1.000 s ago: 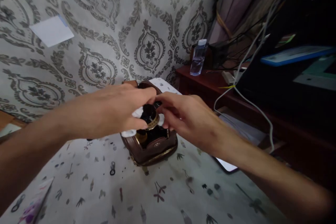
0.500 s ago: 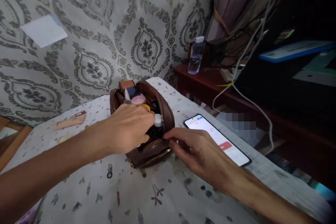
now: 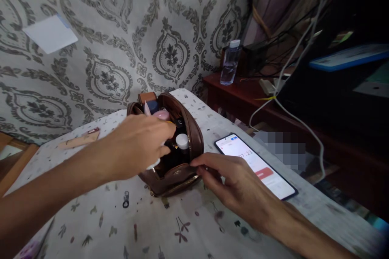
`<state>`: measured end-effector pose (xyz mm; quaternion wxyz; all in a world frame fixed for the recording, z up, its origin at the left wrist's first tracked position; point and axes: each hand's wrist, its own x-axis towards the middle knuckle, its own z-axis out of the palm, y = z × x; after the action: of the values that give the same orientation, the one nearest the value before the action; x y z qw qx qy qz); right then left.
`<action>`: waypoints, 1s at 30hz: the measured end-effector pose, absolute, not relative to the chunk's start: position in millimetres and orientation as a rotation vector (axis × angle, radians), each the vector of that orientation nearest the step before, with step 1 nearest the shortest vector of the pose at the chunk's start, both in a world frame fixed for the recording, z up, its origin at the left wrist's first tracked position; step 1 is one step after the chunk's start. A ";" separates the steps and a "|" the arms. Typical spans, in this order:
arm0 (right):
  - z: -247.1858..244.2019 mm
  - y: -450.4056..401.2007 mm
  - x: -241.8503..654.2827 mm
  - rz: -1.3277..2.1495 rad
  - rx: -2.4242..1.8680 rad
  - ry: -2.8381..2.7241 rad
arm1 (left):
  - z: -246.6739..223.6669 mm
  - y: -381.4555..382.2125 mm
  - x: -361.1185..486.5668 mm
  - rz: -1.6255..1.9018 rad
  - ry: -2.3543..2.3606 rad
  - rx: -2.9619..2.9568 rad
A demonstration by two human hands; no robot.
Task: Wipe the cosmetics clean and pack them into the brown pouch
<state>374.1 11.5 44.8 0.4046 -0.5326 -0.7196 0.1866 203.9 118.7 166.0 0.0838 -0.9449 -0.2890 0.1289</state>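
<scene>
Brown leather bag (image 3: 197, 139) sits open on a white patterned cloth (image 3: 106, 226). Nearby are a dark-edged phone (image 3: 257, 162) and a clear plastic bottle (image 3: 230, 64). The left hand (image 3: 139, 141) blocks part of the bag, fingers curled around a mostly hidden white thing (image 3: 154, 165). The right hand (image 3: 231, 178) pinches its edge; one second ago, both hands met above it.

Bag (image 3: 196, 135) on sheet (image 3: 161, 226), wall (image 3: 127, 16) behind; containers (image 3: 182, 141) inside bag; phone (image 3: 258, 166) right of bag, tube (image 3: 79, 140) left, both on sheet; bottle (image 3: 230, 64) on tabletop (image 3: 247, 89), behind phone.
</scene>
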 end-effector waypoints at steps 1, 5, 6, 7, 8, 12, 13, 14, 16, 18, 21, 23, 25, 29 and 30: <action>46.0 11.7 375.0 0.452 -1.325 -1.815 | 172.2 120.9 199.1 0.297 -0.903 -2.827; 58.1 17.9 378.4 0.267 -1.250 -1.865 | 192.2 128.8 179.8 0.048 -1.085 -2.819; 63.2 21.5 378.2 0.195 -1.228 -1.901 | 194.3 129.5 175.3 0.023 -1.130 -2.812; 68.8 26.0 377.3 0.127 -1.204 -1.951 | 195.1 129.3 170.9 0.001 -1.167 -2.803; 74.6 31.5 375.6 0.076 -1.181 -2.017 | 194.6 128.0 166.6 -0.018 -1.197 -2.793; 94.0 59.8 364.4 -0.021 -1.085 -2.371 | 187.5 111.8 147.2 -0.201 -1.296 -2.746; 96.9 67.4 361.7 -0.048 -1.072 -2.444 | 186.1 106.2 141.1 -0.270 -1.340 -2.740; 99.0 74.7 359.6 -0.073 -1.071 -2.499 | 185.0 100.6 134.3 -0.339 -1.400 -2.726; 102.3 87.8 357.4 -0.074 -1.107 -2.570 | 182.7 91.7 118.0 -0.459 -1.563 -2.669; 106.7 97.9 356.7 0.000 -1.146 -2.616 | 177.8 87.1 98.1 -0.571 -1.726 -2.606; 117.2 106.5 353.2 0.133 -1.219 -2.745 | 161.2 86.1 65.5 -0.828 -1.811 -2.565; 124.0 108.9 346.6 0.158 -1.287 -2.874 | 144.7 84.4 47.6 -0.916 -1.848 -2.554; 127.1 109.9 337.9 0.137 -1.355 -2.990 | 125.8 78.2 36.5 -0.921 -1.927 -2.560; 119.1 111.7 328.4 0.031 -1.367 -3.073 | 83.3 56.0 36.3 -0.877 -2.001 -2.732; 115.6 112.2 329.1 0.016 -1.333 -3.071 | 72.0 50.4 39.0 -0.886 -1.997 -2.764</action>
<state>329.1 112.2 115.6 -0.1027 -0.3961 -0.9124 0.0046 39.0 50.4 72.0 -0.1897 -0.7704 -0.5564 -0.2468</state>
